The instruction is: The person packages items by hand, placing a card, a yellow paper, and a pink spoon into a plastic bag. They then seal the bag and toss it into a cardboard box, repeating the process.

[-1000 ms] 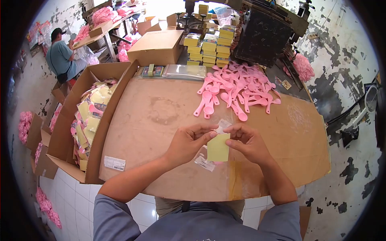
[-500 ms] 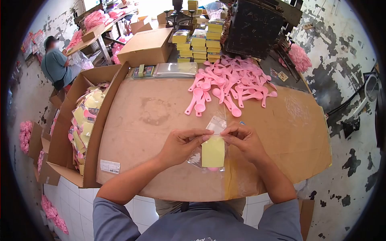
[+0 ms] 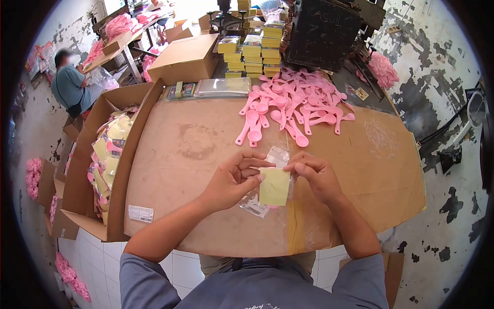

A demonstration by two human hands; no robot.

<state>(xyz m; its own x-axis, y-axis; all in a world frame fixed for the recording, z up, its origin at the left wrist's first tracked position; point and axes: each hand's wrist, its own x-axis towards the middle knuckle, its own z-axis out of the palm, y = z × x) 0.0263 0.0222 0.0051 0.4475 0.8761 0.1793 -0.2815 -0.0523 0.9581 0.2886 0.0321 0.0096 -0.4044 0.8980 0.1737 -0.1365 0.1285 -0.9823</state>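
A clear plastic bag (image 3: pixel 253 205) with a yellow card (image 3: pixel 274 188) in it is held over the cardboard-covered table, close to its front edge. My left hand (image 3: pixel 237 177) pinches the upper left of the bag and card between thumb and fingers. At the upper right, my right hand (image 3: pixel 315 175) grips the same bag with closed fingertips. The bag's clear flap (image 3: pixel 278 156) sticks up between both hands. A bit of pink shows below the card, mostly hidden behind it. Beyond the hands lies a heap of pink plastic spoons (image 3: pixel 293 103).
An open carton (image 3: pixel 135 175) at left holds many filled bags. Clear plastic sleeves (image 3: pixel 224 87) and banded cards (image 3: pixel 178 91) lie at the table's back. Behind stand stacks of yellow cards (image 3: pixel 252 51), a closed box (image 3: pixel 182 56) and a black machine (image 3: pixel 316 36). Another person (image 3: pixel 72 85) sits far left.
The card and bag have tilted, and the card's lower edge has risen. My left fingers have spread a little, and my right hand has shifted slightly right. The view has moved slightly.
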